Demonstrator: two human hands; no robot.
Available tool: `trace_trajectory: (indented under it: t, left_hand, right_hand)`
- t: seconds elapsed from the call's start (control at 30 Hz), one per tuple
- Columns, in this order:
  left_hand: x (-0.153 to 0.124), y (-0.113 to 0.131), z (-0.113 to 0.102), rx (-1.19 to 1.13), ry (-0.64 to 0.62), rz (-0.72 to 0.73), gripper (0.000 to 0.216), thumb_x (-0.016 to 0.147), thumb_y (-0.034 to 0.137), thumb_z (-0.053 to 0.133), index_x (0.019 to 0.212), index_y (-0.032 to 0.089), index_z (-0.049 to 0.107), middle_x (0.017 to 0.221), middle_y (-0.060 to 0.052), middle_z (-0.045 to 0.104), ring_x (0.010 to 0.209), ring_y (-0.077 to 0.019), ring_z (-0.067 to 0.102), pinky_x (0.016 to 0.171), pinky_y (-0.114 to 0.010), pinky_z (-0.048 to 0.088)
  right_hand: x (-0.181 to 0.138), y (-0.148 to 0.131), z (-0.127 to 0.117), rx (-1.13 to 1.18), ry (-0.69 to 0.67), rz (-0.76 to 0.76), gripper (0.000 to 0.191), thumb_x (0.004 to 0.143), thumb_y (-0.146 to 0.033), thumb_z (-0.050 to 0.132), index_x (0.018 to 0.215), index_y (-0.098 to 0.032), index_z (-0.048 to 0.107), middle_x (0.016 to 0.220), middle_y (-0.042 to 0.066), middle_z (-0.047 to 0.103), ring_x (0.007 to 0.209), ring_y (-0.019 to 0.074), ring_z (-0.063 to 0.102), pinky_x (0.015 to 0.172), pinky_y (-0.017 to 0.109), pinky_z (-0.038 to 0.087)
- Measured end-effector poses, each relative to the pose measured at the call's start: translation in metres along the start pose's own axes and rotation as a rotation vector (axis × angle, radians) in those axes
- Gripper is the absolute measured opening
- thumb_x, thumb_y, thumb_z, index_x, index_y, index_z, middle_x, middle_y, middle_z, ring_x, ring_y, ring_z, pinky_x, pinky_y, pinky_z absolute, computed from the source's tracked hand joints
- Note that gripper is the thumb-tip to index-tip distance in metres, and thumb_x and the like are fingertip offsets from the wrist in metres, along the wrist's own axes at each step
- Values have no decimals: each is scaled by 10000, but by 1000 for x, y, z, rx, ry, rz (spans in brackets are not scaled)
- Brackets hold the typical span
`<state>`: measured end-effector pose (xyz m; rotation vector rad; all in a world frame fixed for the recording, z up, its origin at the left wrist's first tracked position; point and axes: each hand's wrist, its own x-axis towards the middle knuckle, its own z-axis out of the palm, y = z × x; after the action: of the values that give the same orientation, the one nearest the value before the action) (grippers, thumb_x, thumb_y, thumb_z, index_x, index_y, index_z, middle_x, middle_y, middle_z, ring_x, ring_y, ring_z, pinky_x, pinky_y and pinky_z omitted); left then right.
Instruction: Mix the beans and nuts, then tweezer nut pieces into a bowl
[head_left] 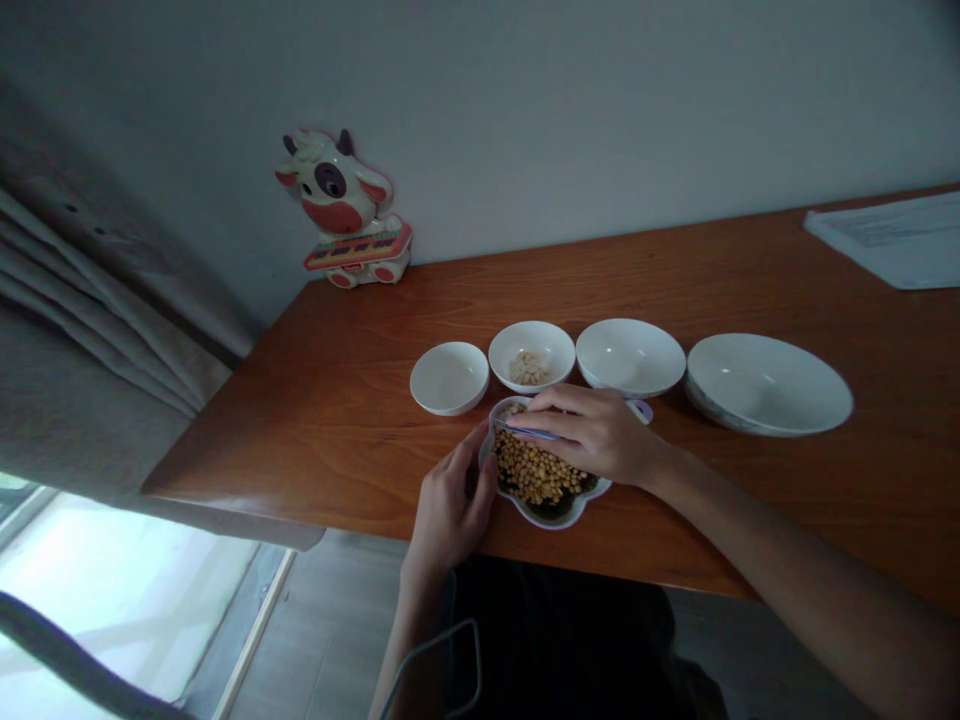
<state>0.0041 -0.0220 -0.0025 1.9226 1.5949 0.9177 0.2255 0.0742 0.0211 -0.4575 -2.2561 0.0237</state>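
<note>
The left hand [452, 500] and the right hand [600, 435] were bare, and so were the left forearm [416, 600] and right forearm [780, 545]. The clothes [555, 630] at the near side were nearly black. A thin, blue-gray cord [478, 650] looped by the left forearm.

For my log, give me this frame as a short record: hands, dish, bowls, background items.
Left hand: left hand at the left edge of the lobed dish, holding it
Right hand: right hand over the dish, holding a slim bluish tool; type unclear
Dish contents: mostly yellow kernels, with dark green at the near edge
Bowls, left to right: first bowl; second bowl, with pale pieces; third bowl; fourth bowl; all white inside
Background: cow toy at left, papers at right
</note>
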Motion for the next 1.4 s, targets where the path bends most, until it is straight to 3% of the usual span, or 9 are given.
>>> trace_trajectory:
  t: [0.87,1.4]
  left_hand:
    - [1,1,0,-11,0,5,432,1055,310,492,1473,202,522,1355,-115,702,1190,-241,704,991,-353,565]
    - [-1,-1,0,6,-6,-13,447,1065,365,470,1464,171,532,1095,-111,753,985,-226,735,943,-362,564]
  right_hand:
    - [-1,-2,3,-57,0,5,155,980,-276,634,1015,-173,744,940,37,770,830,144,710,706,281,564]
    - [-1,-3,2,-49,-9,69,138,959,-253,639,993,-178,750,944,46,770,827,154,717,706,285,571]
